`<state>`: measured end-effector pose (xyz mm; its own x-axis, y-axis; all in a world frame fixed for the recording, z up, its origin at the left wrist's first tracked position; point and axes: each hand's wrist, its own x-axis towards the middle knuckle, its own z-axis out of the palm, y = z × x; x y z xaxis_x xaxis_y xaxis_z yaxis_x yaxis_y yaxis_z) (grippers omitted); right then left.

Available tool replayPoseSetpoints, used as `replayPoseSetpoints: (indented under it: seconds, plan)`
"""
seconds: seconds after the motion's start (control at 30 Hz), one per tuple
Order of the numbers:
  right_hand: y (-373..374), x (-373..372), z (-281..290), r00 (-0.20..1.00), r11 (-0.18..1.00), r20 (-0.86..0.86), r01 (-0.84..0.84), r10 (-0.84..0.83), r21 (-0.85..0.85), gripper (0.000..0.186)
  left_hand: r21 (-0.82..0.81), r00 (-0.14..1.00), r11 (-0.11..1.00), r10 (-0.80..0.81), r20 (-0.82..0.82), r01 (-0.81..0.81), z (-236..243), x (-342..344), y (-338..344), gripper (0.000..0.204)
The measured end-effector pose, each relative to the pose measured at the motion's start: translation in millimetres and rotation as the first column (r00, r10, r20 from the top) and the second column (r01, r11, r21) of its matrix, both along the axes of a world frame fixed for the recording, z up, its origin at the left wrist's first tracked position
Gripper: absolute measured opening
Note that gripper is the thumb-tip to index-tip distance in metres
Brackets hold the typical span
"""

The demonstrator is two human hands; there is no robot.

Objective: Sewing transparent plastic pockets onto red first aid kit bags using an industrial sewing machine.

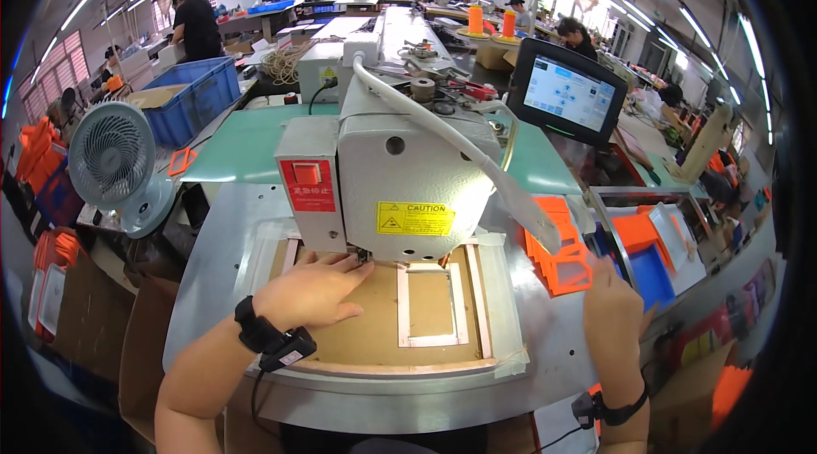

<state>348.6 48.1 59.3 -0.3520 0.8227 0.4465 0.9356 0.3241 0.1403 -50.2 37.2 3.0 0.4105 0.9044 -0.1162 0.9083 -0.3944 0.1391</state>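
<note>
My left hand (308, 291) lies over the left part of a tan template board (357, 339). Its fingers stretch out flat, with the tips close to the needle area under a grey industrial sewing machine head (417, 173). A white-edged rectangular frame (460, 309) is fixed on the board, right of that hand. My right hand (608, 296) is held over the right side of the metal table, smeared by motion. Just left of it is a stack of orange frame-shaped pieces (553, 241). Whether its blurred fingers hold anything cannot be made out.
A red emergency switch (306, 173) sits on the machine's left side. A touch screen (568, 90) stands behind on the right. To the left are a fan (113, 156) and a blue crate (191, 101). Trays with orange pieces (638, 233) stand at the right.
</note>
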Motion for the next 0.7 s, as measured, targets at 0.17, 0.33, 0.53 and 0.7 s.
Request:
replayPoseSetpoints:
  seconds: [0.17, 0.33, 0.53, 0.7]
  plan:
    - [5, -66, -15, 0.744, 0.748, 0.210, -0.659, 0.635, 0.073, 0.038, -0.073, 0.981, 0.990, -0.108, 0.161, 0.121, 1, 14, -1, 0.063]
    - [11, -104, -52, 0.571, 0.609, 0.236, -0.780, 0.786, -0.141, 0.042, -0.077, 0.944, 0.972, -0.196, 0.266, 0.223, 2, 29, -17, 0.061]
    - [18, -102, -52, 0.544, 0.525, 0.005, -0.808, 0.839, -0.266, 0.041, 0.043, 0.972, 0.982, -0.186, 0.143, 0.182, 3, 43, -28, 0.058]
    - [23, -100, -54, 0.550, 0.514, -0.061, -0.810, 0.833, -0.283, 0.042, 0.106, 0.964, 0.982, -0.174, 0.202, 0.155, 1, 51, -24, 0.057]
